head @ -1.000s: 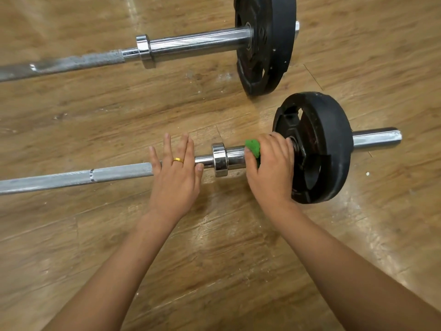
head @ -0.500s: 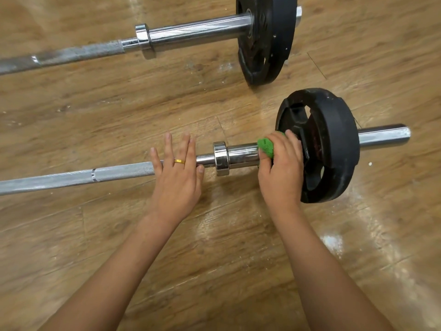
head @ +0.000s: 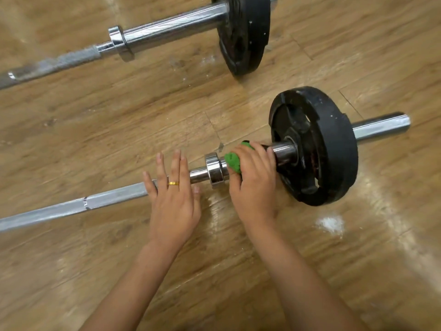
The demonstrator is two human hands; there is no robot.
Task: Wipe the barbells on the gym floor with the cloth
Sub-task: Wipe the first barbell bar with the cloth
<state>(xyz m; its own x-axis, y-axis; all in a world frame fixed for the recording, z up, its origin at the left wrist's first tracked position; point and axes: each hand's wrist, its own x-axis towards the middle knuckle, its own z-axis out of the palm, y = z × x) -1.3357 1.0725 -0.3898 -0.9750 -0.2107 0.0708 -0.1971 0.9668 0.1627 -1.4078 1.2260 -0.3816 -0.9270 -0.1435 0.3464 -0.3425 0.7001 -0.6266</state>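
Right hand [head: 253, 180] wipes the near barbell [head: 114, 196] beside its collar [head: 214, 169]

Its fingers curl round the green cloth [head: 233, 161] and the sleeve [head: 284, 149] between collar and weight plate [head: 334, 149], so the cloth hugs the chrome. The left hand [head: 173, 194] lies flat, fingers straight, on the bar just across the collar, probably to stop it rolling.

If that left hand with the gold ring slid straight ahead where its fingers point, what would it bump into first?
The left hand would cross bare wooden floor, then likely meet the far barbell's chrome sleeve.
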